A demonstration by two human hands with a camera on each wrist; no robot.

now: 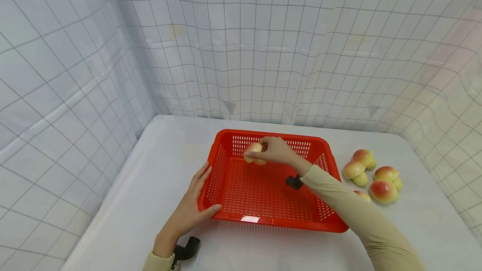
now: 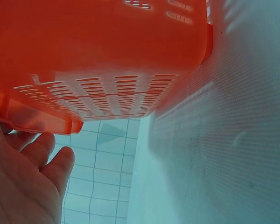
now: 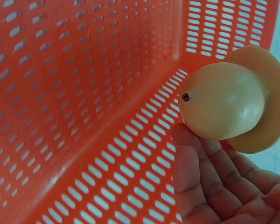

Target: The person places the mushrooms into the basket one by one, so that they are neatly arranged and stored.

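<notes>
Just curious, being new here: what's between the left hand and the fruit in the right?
The left wall and some bare floor of the red basket, seen in the head view.

- Smooth, shiny red plastic is being shown by the basket (image 1: 263, 195), and light is being thrown back by its near edge.
- Smooth, waxy skin with a soft shine is being shown by the mushroom-shaped piece (image 1: 253, 150); its dark tip is being seen as rough.
- The same smooth shine is being shown by the other pieces (image 1: 383, 191).
- Dull, creased cloth is being shown by the lined sheets (image 1: 256, 53).
- Fine ridges are being shown by the white table top (image 1: 180, 141).
- Soft, matt cloth is being shown by the sleeves (image 1: 339, 200).
</notes>
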